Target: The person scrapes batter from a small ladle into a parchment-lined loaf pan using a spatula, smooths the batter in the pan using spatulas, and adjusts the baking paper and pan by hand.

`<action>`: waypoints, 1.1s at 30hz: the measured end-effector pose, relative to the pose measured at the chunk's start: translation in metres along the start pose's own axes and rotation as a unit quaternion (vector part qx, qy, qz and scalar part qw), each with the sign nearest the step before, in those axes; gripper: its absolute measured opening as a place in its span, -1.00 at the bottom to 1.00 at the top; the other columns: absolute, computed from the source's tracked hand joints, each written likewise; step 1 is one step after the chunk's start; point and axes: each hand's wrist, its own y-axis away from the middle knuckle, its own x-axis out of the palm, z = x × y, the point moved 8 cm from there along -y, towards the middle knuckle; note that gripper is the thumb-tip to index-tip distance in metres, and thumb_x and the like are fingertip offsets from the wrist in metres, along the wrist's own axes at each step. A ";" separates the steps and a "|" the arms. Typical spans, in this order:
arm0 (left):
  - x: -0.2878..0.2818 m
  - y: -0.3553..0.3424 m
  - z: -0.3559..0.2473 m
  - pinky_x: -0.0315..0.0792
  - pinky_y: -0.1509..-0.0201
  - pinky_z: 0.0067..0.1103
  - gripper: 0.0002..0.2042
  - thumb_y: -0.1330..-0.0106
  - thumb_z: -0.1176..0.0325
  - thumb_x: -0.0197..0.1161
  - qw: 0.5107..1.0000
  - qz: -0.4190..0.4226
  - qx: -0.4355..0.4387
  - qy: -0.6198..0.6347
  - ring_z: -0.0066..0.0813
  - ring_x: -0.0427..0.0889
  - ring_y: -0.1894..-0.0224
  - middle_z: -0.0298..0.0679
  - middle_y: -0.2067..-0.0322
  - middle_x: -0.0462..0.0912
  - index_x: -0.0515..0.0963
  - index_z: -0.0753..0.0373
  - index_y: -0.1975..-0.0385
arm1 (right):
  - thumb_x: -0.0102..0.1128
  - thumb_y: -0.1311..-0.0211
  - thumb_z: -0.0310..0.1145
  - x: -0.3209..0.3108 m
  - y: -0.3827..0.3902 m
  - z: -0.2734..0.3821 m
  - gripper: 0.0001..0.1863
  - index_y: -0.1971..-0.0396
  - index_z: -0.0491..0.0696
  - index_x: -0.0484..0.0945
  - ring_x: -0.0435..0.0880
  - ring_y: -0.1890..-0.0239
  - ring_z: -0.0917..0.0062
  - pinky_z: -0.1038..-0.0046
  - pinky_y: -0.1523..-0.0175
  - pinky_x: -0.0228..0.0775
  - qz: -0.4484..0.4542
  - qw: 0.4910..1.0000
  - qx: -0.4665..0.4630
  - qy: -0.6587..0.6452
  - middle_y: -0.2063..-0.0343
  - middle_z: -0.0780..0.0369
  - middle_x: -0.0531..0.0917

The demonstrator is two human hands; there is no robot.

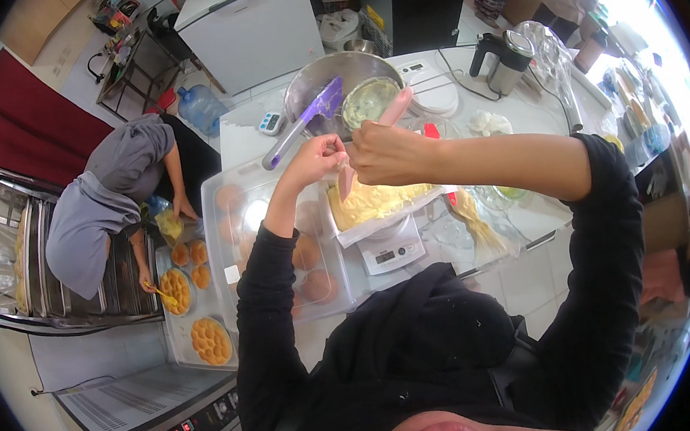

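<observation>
My right hand [389,154] is closed round a pink spatula [397,108], its handle sticking up and its blade pointing down over the batter. Beside the blade, my left hand [318,159] has thumb and fingers pinched together; whatever is between them is too small to make out. Below both hands, yellow batter [381,204] fills a paper-lined rectangular pan [357,235]. The pan rests on a white kitchen scale [392,252]. Just beyond stands a large steel bowl [295,98] holding a smaller smeared bowl [372,100], with a purple spatula [302,125] leaning across the rim.
A clear plastic box [225,282] with round brown items is at my left. Farther left, another person [109,202] bends over golden baked goods [211,341] with a yellow brush. A hand mixer [503,61], a timer [271,123] and a piping bag [479,225] lie around.
</observation>
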 end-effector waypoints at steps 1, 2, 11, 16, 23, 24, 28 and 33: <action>0.001 0.000 0.000 0.21 0.49 -0.74 -0.95 -0.07 0.47 0.08 1.000 0.001 -0.004 0.013 -0.77 0.33 0.58 -0.42 0.66 0.44 0.38 0.29 0.54 | 0.09 0.29 -0.35 -0.001 -0.001 -0.001 -0.86 0.87 0.00 0.41 0.44 0.58 0.57 0.53 0.53 0.16 -0.008 1.000 0.001 0.014 0.74 0.35 0.40; 0.001 0.000 0.001 0.21 0.50 -0.74 -0.95 -0.07 0.47 0.08 1.000 0.002 -0.008 0.027 -0.77 0.32 0.59 -0.43 0.66 0.43 0.38 0.29 0.54 | 0.09 0.29 -0.35 -0.001 0.000 -0.003 -0.86 0.87 0.00 0.41 0.44 0.58 0.57 0.53 0.53 0.16 -0.007 1.000 0.003 0.014 0.74 0.35 0.40; 0.000 0.003 -0.004 0.20 0.51 -0.74 -0.94 -0.06 0.47 0.09 0.999 -0.002 -0.014 -0.028 -0.78 0.29 0.59 -0.43 0.66 0.42 0.37 0.28 0.55 | 0.07 0.17 -0.33 0.030 0.027 -0.028 -0.91 0.66 -0.01 0.49 0.50 0.51 0.53 0.52 0.46 0.25 0.050 0.994 0.069 -0.067 0.65 0.32 0.47; 0.001 0.005 -0.009 0.20 0.52 -0.73 -0.94 -0.06 0.46 0.09 0.998 -0.002 -0.034 -0.046 -0.75 0.31 0.59 -0.41 0.64 0.43 0.37 0.28 0.55 | 0.07 0.16 -0.35 0.039 0.050 -0.039 -0.92 0.60 0.01 0.52 0.49 0.53 0.54 0.53 0.47 0.25 0.052 0.990 0.110 -0.070 0.66 0.33 0.45; -0.004 0.002 0.001 0.22 0.49 -0.74 -0.93 -0.06 0.43 0.09 0.998 -0.003 -0.046 -0.035 -0.75 0.33 0.57 -0.41 0.62 0.45 0.39 0.27 0.54 | 0.07 0.14 -0.38 0.057 0.081 -0.037 -0.90 0.55 0.01 0.52 0.48 0.52 0.55 0.52 0.50 0.23 0.107 0.983 0.127 -0.080 0.66 0.34 0.44; -0.004 0.001 0.000 0.22 0.49 -0.74 -0.93 -0.06 0.43 0.09 0.998 -0.003 -0.046 -0.035 -0.75 0.33 0.57 -0.41 0.62 0.45 0.39 0.27 0.54 | 0.08 0.19 -0.38 0.046 0.082 -0.036 -0.95 0.69 0.00 0.49 0.50 0.57 0.52 0.49 0.53 0.25 0.041 0.987 0.132 -0.082 0.70 0.32 0.45; -0.005 -0.001 0.005 0.22 0.47 -0.71 -0.93 -0.06 0.42 0.10 0.997 0.002 -0.074 -0.023 -0.73 0.33 0.57 -0.41 0.62 0.46 0.40 0.26 0.54 | 0.09 0.22 -0.37 0.029 0.085 -0.036 -0.89 0.80 -0.01 0.45 0.52 0.61 0.49 0.48 0.53 0.28 -0.031 0.985 0.147 -0.085 0.73 0.29 0.46; -0.005 -0.006 0.013 0.24 0.47 -0.69 -0.92 -0.05 0.40 0.11 0.997 0.006 -0.077 -0.022 -0.71 0.35 0.56 -0.40 0.61 0.48 0.40 0.26 0.53 | 0.06 0.14 -0.41 0.061 0.099 -0.042 -0.87 0.49 0.01 0.51 0.52 0.49 0.51 0.50 0.47 0.26 0.110 0.969 0.201 -0.095 0.58 0.31 0.47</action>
